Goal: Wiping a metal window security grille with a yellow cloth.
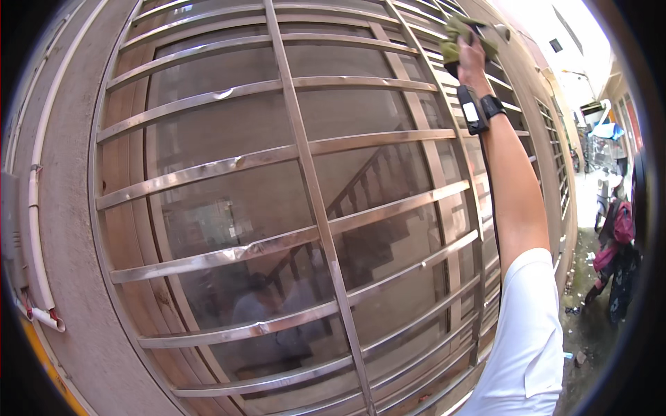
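Observation:
My right hand (471,58) is raised at the upper right with a crumpled olive-green cloth (451,48) in its grip, up against the bars near the far end of a window grille. The grille (313,151) is made of shiny metal bars, several of them dented, and covers a glass window (364,109) in a brown frame (127,208). A black strap and a black device (472,110) with a white patch sit on my right wrist. My left hand is out of view.
A white pipe (37,182) runs down the wall at the left, with wires at its lower end. At the right, an alley holds a pink and dark bundle (622,223), a scooter and small litter on the ground. Another barred window lies farther along the wall.

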`<state>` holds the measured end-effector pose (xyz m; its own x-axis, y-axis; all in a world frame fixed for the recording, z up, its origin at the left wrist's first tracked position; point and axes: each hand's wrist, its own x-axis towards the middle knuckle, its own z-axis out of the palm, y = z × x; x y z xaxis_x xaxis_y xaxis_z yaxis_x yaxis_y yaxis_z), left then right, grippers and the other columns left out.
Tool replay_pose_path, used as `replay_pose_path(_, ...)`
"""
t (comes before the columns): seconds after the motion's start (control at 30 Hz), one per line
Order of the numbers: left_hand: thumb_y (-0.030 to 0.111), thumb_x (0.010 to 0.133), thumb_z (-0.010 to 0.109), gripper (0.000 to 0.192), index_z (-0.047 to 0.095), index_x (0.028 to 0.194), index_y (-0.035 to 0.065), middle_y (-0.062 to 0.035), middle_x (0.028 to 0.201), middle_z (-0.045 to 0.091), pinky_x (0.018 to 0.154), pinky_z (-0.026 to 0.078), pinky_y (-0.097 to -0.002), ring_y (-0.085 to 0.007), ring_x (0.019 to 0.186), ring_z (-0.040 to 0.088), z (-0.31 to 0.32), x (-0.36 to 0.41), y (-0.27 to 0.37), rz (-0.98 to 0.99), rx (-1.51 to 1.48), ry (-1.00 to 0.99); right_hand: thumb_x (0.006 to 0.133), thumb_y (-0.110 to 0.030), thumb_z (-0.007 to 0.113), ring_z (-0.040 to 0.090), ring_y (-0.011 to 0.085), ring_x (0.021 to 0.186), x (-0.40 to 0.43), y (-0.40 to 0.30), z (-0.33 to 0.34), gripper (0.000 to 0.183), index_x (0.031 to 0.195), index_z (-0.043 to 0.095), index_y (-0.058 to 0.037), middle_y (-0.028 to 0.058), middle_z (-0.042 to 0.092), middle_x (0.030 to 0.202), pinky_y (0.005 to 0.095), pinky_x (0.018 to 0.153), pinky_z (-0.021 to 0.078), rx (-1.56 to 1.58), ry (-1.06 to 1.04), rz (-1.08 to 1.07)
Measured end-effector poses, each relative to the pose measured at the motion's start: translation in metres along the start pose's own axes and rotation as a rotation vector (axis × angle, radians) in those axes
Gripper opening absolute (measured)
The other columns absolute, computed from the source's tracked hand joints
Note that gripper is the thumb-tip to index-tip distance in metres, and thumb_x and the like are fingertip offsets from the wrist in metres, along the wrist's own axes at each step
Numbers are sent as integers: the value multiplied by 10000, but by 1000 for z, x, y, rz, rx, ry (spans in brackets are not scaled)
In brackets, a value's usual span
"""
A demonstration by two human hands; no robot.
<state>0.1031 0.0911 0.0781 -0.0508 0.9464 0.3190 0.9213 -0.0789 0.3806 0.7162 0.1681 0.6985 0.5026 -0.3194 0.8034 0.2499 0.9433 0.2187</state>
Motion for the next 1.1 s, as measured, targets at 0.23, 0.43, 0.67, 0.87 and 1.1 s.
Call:
replay_pose_path(0.23,416,727,742,512,686,1049,23,-201,1004,652,946,389,-487,-382,984,554,10,11,-13,193,-35,144,808,-558,623,517,336,1220,4,10,100,625,1349,532,-259,133,599,1284,453,1040,337,-1040,-543,-153)
replay_pose_path(0.43,447,804,672,452,683,1000,39,-215,959,659,853,447,-475,-379,916,602,-14,14,-1,189,16,14,812,-744,433,422,357,1324,-4,29,135,797,1379,504,-188,139,540,1366,583,1082,186,-1123,-544,-15)
replay_pose_path(0.67,462,839,638,451,678,977,35,-225,966,657,816,475,-470,-390,912,609,-7,16,-5,200,-31,-12,840,-753,355,527,399,1201,-31,15,201,814,1181,652,-76,200,635,1194,562,1005,288,-1088,-562,-159)
replay_pose_path(0.87,451,850,629,457,672,974,14,-225,977,655,822,471,-475,-400,925,602,1,13,-15,252,-60,47,898,-582,464,519,436,1198,-71,13,272,713,1170,601,63,319,566,1224,478,1008,399,-675,-288,-19)
replay_pose_path(1.1,439,867,608,484,656,1021,-17,-231,1026,646,857,460,-482,-411,978,588,-17,4,-6,305,-152,82,914,-430,572,556,427,1080,-71,-21,322,442,1111,618,-36,223,616,1102,509,906,454,-365,351,85)
